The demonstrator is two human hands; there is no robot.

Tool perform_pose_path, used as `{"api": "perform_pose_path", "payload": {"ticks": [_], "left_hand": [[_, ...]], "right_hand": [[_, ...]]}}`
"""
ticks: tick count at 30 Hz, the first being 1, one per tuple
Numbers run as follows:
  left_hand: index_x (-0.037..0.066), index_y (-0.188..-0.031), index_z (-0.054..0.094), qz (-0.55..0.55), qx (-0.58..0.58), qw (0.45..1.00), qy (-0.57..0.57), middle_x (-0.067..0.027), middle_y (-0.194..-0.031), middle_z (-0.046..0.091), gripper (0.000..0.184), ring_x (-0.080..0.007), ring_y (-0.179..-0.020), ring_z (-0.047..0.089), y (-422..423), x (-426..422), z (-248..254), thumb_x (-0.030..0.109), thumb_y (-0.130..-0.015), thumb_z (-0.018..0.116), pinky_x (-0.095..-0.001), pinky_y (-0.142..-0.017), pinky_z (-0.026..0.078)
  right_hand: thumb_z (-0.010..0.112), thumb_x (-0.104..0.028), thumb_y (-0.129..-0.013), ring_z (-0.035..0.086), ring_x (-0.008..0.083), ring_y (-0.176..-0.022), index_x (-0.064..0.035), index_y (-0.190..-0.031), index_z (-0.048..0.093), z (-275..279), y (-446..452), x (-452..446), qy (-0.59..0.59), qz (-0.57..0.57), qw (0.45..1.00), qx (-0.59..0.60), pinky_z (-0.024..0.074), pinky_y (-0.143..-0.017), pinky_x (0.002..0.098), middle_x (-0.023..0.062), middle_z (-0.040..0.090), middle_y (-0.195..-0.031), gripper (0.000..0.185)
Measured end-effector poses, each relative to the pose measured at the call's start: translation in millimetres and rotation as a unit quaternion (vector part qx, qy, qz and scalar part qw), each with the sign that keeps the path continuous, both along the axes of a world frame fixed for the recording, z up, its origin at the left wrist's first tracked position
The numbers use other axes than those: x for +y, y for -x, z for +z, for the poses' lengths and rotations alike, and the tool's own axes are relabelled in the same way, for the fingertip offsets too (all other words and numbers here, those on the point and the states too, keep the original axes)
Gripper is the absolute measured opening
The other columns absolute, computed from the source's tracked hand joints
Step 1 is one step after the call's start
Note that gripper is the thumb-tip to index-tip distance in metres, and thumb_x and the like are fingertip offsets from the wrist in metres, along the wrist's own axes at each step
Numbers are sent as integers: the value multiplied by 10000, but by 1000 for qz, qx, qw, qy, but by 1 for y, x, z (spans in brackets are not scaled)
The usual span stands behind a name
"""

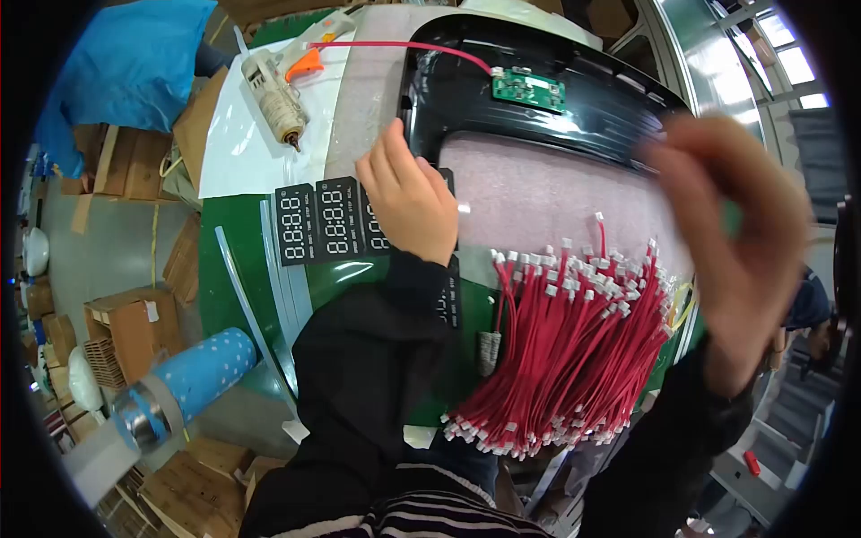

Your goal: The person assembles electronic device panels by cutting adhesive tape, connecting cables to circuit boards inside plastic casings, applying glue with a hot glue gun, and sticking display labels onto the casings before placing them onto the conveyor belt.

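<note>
My left hand [413, 204] lies over the row of black digit display panels [334, 215], fingers stretched out, with the fingertips beside the left edge of a glossy black plastic housing [466, 108]. Whether they touch that edge I cannot tell. On the housing sits a small green circuit board [529, 89], with a red cable [395, 44] plugged into its left end and running left. My right hand [740, 220] is raised at the right, near the housing's right end. Motion smears its fingers, so anything in them is hidden. Below lies a large bundle of red cables [565, 350] with white connectors.
A glue gun [273, 97] with an orange trigger lies on white sheeting [229, 148]. Clear glue sticks [285, 278] lie at the table's left. A blue dotted roll-like object [206, 372] juts out at lower left. Cardboard boxes [134, 332] stand on the floor.
</note>
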State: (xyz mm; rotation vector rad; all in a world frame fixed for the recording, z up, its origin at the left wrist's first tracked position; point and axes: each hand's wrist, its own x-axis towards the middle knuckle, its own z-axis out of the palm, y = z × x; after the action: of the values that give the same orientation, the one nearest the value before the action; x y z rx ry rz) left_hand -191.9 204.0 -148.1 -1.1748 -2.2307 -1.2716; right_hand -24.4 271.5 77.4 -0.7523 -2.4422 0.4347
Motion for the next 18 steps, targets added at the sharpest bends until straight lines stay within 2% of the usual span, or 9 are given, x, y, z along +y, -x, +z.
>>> {"api": "perform_pose_path", "payload": {"ticks": [3,4,5,7,8,10,11,14,18], "left_hand": [[-58,-1334,483,-17,-29,999,-2,-237,-1235,563,515,-432,-1080,517,-1,-5,0,-19,-823,543,-494,-955,416],[-70,-1342,476,-22,-25,999,2,-242,-1241,560,557,-432,-1071,530,1,-4,2,-48,-791,557,-488,-945,438],[-70,-1346,476,-33,-42,999,5,-250,-1258,554,572,-433,-1063,537,1,-6,3,-50,-781,560,-493,-941,441],[-69,-1351,476,-37,-48,998,6,-259,-1276,549,587,-435,-1056,543,5,-9,6,-51,-771,564,-498,-937,444],[-65,-1341,492,-39,-58,998,-2,-255,-1269,559,577,-422,-1037,555,4,-7,8,-46,-769,567,-496,-917,456],[-61,-1330,508,-38,-68,997,2,-252,-1262,570,568,-408,-1018,566,4,-8,9,-41,-766,569,-494,-897,468],[-59,-1324,518,-26,-89,996,-4,-246,-1254,578,564,-396,-1010,571,2,-7,12,-39,-763,576,-486,-884,476],[-54,-1310,539,1,-144,989,-22,-235,-1238,596,556,-372,-996,580,4,-1,10,-36,-756,588,-471,-858,490],[-45,-1303,556,-20,-93,995,-14,-215,-1220,616,548,-344,-990,584,7,-2,4,-16,-758,600,-442,-838,499]], "right_hand": [[706,-83,-836,633,179,-651,-38,-1121,697,-33,98,34,-20,146,981,-125,457,-578,270,140,704,-934,289],[708,-77,-811,686,241,-737,-47,-1180,675,-51,137,53,-56,156,980,-111,515,-634,307,163,706,-1023,372],[707,-118,-811,678,286,-715,1,-1089,668,-69,177,73,-80,181,980,-34,513,-631,358,175,687,-900,304],[691,-134,-801,686,343,-773,5,-1040,681,-117,260,119,-149,243,956,71,540,-684,417,178,693,-876,276],[677,-110,-790,702,355,-852,-41,-1082,701,-142,296,139,-194,281,935,93,570,-739,425,169,716,-976,301],[694,-14,-746,668,343,-1041,-64,-1308,597,-162,341,145,-133,382,914,-25,551,-902,404,137,690,-1181,573],[694,-14,-746,668,343,-1041,-64,-1308,597,-168,358,143,-130,390,911,-22,551,-902,404,137,690,-1181,573],[699,25,-714,677,312,-1026,-45,-1275,607,-165,384,124,-211,323,848,-363,556,-893,395,167,689,-1166,573],[686,-18,-766,678,271,-1009,-44,-1241,614,-115,393,126,-136,327,780,-516,562,-825,372,160,696,-1167,482]]}}
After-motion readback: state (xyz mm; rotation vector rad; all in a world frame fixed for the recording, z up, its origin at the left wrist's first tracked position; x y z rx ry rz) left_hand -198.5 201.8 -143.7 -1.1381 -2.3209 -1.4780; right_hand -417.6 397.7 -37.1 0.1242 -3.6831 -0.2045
